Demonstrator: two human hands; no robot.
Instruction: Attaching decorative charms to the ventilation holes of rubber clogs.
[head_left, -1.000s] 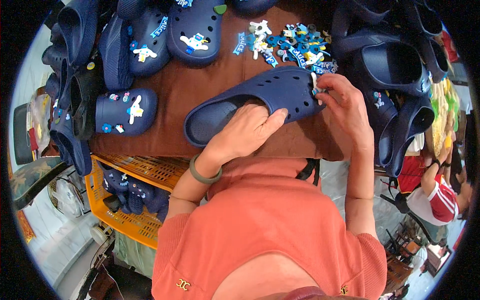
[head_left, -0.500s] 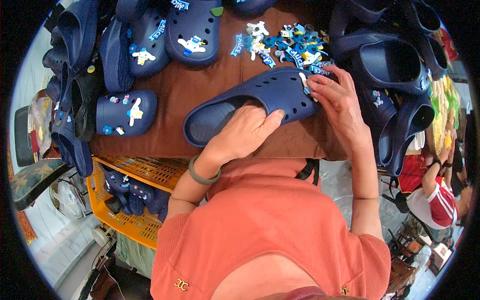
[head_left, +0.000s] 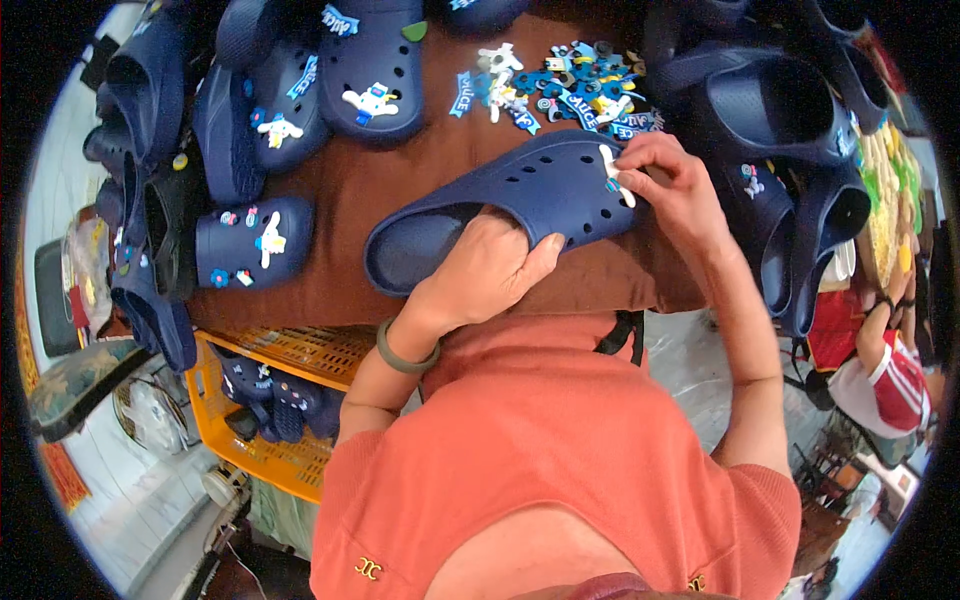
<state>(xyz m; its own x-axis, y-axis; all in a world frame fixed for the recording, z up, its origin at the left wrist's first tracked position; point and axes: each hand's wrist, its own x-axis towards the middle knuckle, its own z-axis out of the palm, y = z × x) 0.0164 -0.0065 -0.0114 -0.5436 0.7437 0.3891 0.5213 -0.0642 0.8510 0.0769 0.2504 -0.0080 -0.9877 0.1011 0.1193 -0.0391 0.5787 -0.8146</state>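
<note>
A navy clog (head_left: 545,185) with round holes lies slantwise on the brown-covered table, its toe to the right. My left hand (head_left: 485,265) grips it near the opening, fingers reaching inside and hidden, thumb over the side. On the toe sits a white character charm (head_left: 617,175) with a small blue part. The bent fingers and thumb of my right hand (head_left: 675,185) close at the charm's right edge; their exact contact is partly hidden. Beyond the clog is a pile of loose charms (head_left: 590,90) in white, blue and yellow.
A decorated navy clog (head_left: 253,245) stands at the table's left, with more clogs (head_left: 372,70) behind it. Plain clogs (head_left: 765,105) crowd the right side. An orange crate (head_left: 270,455) holding clogs is below the table edge. Another person (head_left: 885,385) is at the far right.
My right hand has drawn slightly back toward the right, uncovering more of the white charm. My left hand keeps its hold; the view has shifted a little.
</note>
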